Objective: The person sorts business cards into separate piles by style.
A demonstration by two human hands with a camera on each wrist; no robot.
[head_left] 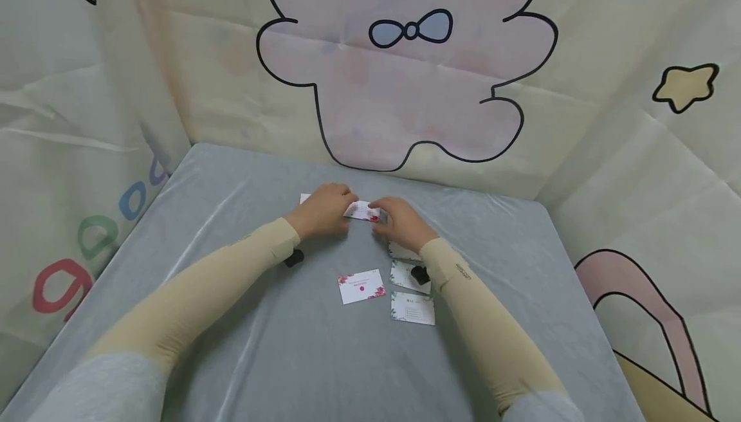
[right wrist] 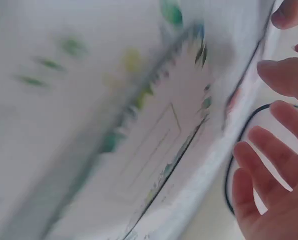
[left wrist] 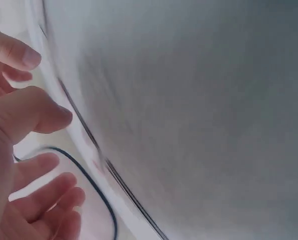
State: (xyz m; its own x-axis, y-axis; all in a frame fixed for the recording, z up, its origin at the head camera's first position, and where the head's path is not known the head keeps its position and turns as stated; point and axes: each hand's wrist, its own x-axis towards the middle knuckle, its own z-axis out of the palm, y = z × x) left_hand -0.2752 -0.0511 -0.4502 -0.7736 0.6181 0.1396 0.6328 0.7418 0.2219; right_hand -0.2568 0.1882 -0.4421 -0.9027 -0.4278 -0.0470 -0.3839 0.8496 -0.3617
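Nearest you are your pale-yellow fabric sleeves (head_left: 217,296), grey higher up the arms, reaching over a smooth grey table covering (head_left: 301,364). Ahead, beside your right forearm, lies a rectangular white card with green leafy corners (head_left: 412,308). Beyond it is a second leafy white card (head_left: 401,275), partly behind the small black object (head_left: 420,275) at your right wrist; a third leafy white card (head_left: 403,252) sits farther on, partly hidden by your right arm. To the left of this column lies a white card with pink-red floral corners (head_left: 361,286).

Farther out, your left hand (head_left: 324,210) and right hand (head_left: 405,224) are apart, fingers loosely bent, thumbs clear of the fingers. Between them is a white card with a red floral corner (head_left: 361,210); you cannot tell whether the fingertips touch it. Another white card (head_left: 304,197) peeks out beyond your left hand. At the back hangs a cream fabric backdrop (head_left: 220,100) with a pink, black-outlined animal figure (head_left: 405,100).
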